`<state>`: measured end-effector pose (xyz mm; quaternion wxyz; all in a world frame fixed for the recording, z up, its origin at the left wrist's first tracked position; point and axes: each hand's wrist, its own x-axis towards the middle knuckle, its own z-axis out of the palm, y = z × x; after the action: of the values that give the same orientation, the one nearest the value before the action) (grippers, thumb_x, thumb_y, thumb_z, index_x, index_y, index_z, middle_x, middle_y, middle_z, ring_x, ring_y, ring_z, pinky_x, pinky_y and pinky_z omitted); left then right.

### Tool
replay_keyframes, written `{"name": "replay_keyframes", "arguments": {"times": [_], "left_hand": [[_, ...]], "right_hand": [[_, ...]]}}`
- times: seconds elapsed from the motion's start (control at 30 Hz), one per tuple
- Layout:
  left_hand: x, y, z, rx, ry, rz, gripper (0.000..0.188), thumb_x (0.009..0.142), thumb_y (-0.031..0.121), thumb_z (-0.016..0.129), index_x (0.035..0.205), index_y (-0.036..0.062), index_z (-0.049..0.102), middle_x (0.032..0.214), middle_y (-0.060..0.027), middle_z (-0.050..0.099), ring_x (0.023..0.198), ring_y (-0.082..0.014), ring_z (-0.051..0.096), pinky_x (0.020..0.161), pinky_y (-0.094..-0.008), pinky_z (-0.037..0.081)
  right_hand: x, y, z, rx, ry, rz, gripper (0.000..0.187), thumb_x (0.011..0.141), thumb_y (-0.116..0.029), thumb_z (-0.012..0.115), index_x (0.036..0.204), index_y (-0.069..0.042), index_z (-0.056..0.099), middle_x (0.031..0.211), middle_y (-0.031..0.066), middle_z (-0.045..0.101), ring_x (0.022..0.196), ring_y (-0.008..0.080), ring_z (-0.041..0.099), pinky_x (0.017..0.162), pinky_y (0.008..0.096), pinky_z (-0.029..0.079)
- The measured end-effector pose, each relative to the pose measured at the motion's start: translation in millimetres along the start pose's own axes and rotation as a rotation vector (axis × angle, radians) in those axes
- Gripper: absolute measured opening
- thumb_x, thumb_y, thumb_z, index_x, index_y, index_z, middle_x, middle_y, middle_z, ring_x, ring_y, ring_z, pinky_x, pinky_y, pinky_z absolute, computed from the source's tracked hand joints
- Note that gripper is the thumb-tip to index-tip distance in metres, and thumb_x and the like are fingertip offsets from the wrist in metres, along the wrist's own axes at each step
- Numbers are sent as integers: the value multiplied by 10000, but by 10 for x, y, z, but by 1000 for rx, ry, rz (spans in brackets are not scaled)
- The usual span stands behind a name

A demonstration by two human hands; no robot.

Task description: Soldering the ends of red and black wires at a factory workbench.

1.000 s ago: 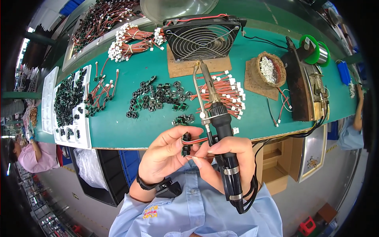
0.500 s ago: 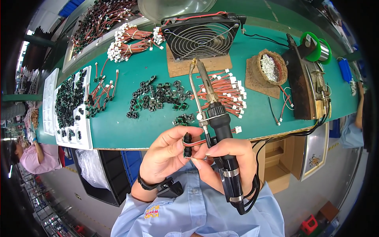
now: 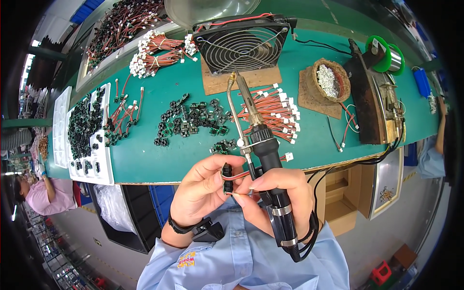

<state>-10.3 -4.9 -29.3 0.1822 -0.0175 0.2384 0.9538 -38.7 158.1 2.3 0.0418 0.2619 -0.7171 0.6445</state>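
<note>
My left hand pinches a small black connector part between thumb and fingers, in front of the bench edge. Red, black and white wires run from it toward my right hand. That hand is closed round the black handle of a soldering iron, with its thumb and a fingertip close against the wires. A thin metal tube is clamped along the iron, and both tips point away from me, toward the fan. Beyond my hands lie loose black parts and a fan of red-and-black wire leads with white plugs.
A black fan stands on a board at the back. To the right are a bowl of silvery bits, a soldering station and green solder spools. White trays of black parts and bundled leads occupy the left.
The bench and its things sit slightly farther left in view. My left hand and the connector part have shifted a little left; both hands keep their hold.
</note>
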Motion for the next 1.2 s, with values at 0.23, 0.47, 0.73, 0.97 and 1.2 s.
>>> {"name": "replay_keyframes", "arguments": {"times": [0.23, 0.47, 0.73, 0.97, 1.2], "left_hand": [[-6, -8, 6, 15, 39, 12, 368, 901, 171, 526, 1202, -33, 472, 1057, -122, 574, 961, -188, 554, 839, -308, 436], [-7, -5, 35, 77, 74, 26, 374, 897, 167, 533, 1204, -36, 469, 1069, -122, 573, 971, -190, 561, 858, -318, 439], [-20, 14, 69, 230, 83, 111, 331, 892, 163, 544, 1159, -24, 486, 1044, -111, 570, 957, -177, 552, 837, -307, 438], [-31, 17, 89, 274, 76, 143, 280, 892, 167, 545, 1104, -11, 495, 999, -102, 560, 911, -168, 541, 779, -293, 433], [-27, 17, 100, 275, 54, 148, 269, 893, 171, 545, 1092, -3, 497, 985, -105, 548, 882, -172, 537, 750, -289, 428]], "right_hand": [[15, 4, -13, 2, 0, 9, 404, 671, 39, 732, 968, -36, 469, 783, 91, 634, 721, 159, 657, 615, 246, 506], [19, 14, -20, 27, 0, 10, 397, 680, 39, 728, 968, -32, 465, 795, 84, 625, 721, 154, 655, 621, 245, 511], [13, 6, -42, 123, -39, 126, 381, 714, 68, 690, 990, -31, 447, 841, 85, 603, 778, 149, 644, 631, 240, 515], [21, 2, -50, 186, -58, 139, 389, 723, 82, 677, 1002, -33, 431, 836, 94, 602, 794, 154, 641, 652, 254, 516], [30, 10, -67, 214, -87, 119, 393, 724, 83, 677, 1005, -34, 428, 830, 101, 615, 783, 154, 640, 652, 257, 514]]}}
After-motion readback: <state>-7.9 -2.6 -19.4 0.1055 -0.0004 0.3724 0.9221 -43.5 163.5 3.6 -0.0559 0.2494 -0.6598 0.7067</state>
